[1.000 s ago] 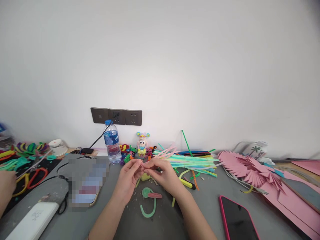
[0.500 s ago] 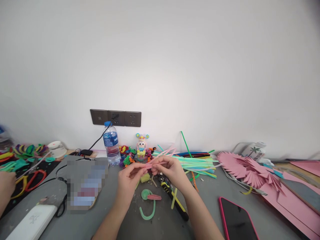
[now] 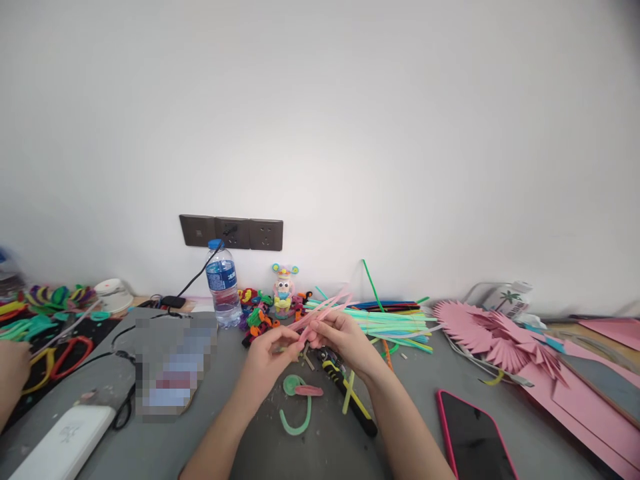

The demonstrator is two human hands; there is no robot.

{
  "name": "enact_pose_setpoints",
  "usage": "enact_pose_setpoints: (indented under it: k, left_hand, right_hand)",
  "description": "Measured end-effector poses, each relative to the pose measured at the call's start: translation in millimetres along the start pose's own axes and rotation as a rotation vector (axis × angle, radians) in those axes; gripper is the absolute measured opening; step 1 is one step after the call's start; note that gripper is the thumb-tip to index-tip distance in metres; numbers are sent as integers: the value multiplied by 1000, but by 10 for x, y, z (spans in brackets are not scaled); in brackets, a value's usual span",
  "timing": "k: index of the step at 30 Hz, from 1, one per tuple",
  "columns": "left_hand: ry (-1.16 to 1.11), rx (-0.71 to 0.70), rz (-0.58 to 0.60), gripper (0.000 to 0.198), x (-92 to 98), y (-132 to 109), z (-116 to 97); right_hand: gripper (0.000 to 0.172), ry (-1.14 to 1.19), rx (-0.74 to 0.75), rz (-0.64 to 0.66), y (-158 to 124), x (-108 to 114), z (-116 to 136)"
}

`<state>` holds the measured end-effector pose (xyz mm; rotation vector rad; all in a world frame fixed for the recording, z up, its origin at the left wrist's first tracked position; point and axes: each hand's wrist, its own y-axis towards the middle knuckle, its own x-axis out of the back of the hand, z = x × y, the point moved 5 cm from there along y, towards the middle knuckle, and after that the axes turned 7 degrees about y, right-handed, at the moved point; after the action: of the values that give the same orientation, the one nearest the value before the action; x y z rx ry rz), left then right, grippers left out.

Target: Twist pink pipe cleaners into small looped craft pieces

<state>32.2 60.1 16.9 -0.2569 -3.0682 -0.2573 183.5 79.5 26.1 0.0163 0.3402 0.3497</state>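
Several pink pipe cleaners (image 3: 326, 310) are bunched between my two hands, their free ends fanning up and back. My left hand (image 3: 270, 359) pinches the bunch at its lower left, fingertips pressed together. On the other side my right hand (image 3: 345, 341) grips the same stems between thumb and fingers, close to the left fingertips. Below them on the grey table lie a green pipe cleaner (image 3: 296, 431) with a coiled end and a short pink piece (image 3: 309, 391). Pliers (image 3: 356, 404) with yellow-and-black handles rest under my right wrist, a pale yellow-green strip (image 3: 349, 393) beside them.
Loose green and blue pipe cleaners (image 3: 395, 323) lie behind my right hand. A water bottle (image 3: 223, 283) and a small figurine (image 3: 283, 291) stand by the wall. A pink-edged phone (image 3: 475, 433) lies right, a white power bank (image 3: 70, 440) left. Another person's hand (image 3: 13, 373) is at far left.
My left hand has shifted slightly to the right and turned. The pink pipe cleaners now spread more visibly above the fingers, and both hands still hold them.
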Motion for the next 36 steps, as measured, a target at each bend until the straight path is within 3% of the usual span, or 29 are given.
enact_pose_setpoints:
  k: [7,11,15,19,25,36]
  left_hand:
    - [-250,326,382,23,-192,-152,11]
    - [-354,420,403,21,-214,-189,59]
    - [-415,430,415,20,-223,-181,93]
    - [-395,371,363,21,-197,-143,75]
    - [-486,349,210,24,-140,-93,46]
    - [-666,303,-18,26,-32,1,87]
  right_hand:
    - [19,-148,-14,221,-125,-42,124]
    - [17,-100,-57,328,-160,-153,115]
    - [19,-78,-67,328,-151,-205,99]
    - [19,-86,-16,264,-110,-215,96]
    - [17,-200,229,114,-49,-227,155]
    - [15,-412,441,62,-73,-358,172]
